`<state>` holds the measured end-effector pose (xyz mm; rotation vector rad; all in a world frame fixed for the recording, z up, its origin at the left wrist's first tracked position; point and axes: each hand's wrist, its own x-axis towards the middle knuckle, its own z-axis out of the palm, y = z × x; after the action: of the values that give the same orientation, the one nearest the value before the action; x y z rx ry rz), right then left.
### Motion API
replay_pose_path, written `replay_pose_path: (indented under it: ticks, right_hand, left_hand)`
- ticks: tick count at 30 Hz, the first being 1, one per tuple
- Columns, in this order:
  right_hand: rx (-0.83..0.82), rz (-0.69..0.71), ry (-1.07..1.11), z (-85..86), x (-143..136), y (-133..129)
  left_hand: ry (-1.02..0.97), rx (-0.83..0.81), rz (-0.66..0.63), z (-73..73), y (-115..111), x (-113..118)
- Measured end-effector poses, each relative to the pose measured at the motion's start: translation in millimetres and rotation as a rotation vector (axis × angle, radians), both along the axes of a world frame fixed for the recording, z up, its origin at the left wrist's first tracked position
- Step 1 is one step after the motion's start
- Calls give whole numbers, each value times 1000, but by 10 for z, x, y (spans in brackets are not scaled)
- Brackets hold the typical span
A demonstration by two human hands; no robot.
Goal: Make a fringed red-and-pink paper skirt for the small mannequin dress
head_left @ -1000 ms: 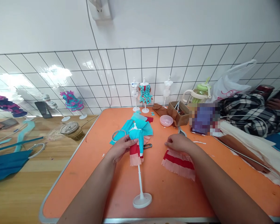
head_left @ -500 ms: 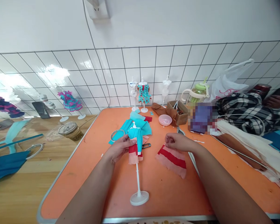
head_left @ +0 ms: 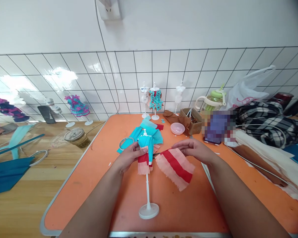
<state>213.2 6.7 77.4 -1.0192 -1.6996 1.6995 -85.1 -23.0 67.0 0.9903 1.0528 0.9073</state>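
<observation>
A small white mannequin stand (head_left: 149, 210) is upright near the table's front, dressed in a turquoise top (head_left: 145, 142) over a pink and red skirt piece (head_left: 143, 168). My left hand (head_left: 132, 154) pinches the skirt piece at the mannequin's left side. Just right of the mannequin, my right hand (head_left: 195, 149) holds a striped pink and red cloth (head_left: 176, 167) by its upper edge, and the cloth hangs above the orange table. Dark scissors or a clip behind the cloth are mostly hidden.
Turquoise fabric (head_left: 155, 135) and an embroidery hoop (head_left: 126, 143) lie behind the mannequin. Farther back are a pink bowl (head_left: 177, 129), a cardboard box (head_left: 195, 124), a phone (head_left: 215, 127) and small mannequins (head_left: 155, 99). A jar (head_left: 76, 137) stands at left.
My right hand has opened out from a tight pinch and turned the striped cloth, which now spreads wider and nearer the mannequin. My left hand keeps its hold. The view has shifted slightly.
</observation>
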Motion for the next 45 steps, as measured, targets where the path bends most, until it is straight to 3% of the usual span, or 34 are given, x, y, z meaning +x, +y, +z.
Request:
replay_pose_path:
  ticks: [4,11,17,24,26,31,34,40,45]
  right_hand:
    - [149,-15,-169,28,17,-16]
    - [574,2,-365,130,-13,-85]
    - [393,150,-380,118,-41,-94]
    - [365,123,-342,168,-44,-116]
    - [348,105,-410,129,-44,-99]
    - [360,-14,-871,-166,-71,46]
    - [363,-94,-956,-314,-24,139]
    - [472,-170,-1039,-264,117,197]
    - [476,-97,-1028,-241,-145,72]
  left_hand:
    - [29,7,7,35,-17,14]
    - [43,41,7,94,-50,70]
    - [68,62,8,104,-60,77]
    - [79,71,2,83,-51,58]
    - [90,73,6,81,-48,56]
    - [92,91,1,88,-46,60]
    - [88,78,-9,92,-51,66]
    - [94,68,36,67,-33,54]
    - [153,-17,195,2,24,10]
